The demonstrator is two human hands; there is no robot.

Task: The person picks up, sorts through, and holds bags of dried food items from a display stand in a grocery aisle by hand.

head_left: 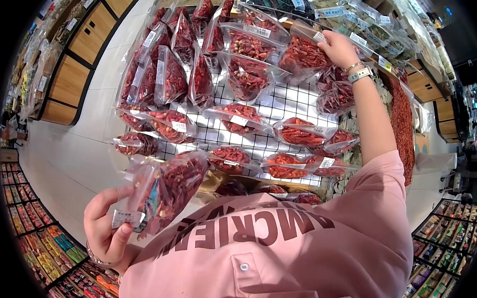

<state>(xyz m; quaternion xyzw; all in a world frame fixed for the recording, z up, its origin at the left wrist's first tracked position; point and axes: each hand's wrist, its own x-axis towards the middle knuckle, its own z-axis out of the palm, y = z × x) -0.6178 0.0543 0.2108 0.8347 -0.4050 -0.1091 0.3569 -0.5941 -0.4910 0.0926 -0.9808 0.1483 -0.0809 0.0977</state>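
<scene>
A clear bag of dried red chilies (175, 186) hangs from my left hand (109, 223), whose fingers pinch its top edge beside a white label. Up at the right, my right hand (338, 49) has its fingers closed on the top corner of another chili bag (305, 53) at the back of the rack. The black wire grid rack (254, 144) carries several similar bags, some upright at the left, others lying in rows. Stacked chili bags (335, 94) sit just below my right wrist.
Wooden cabinets (72, 62) stand at the left beyond the pale tiled floor (102, 103). Bagged goods (350, 21) fill the display behind the rack. Loose red chilies (402, 124) lie right of my right arm. Shelves of colorful packets (42, 247) are at the lower left.
</scene>
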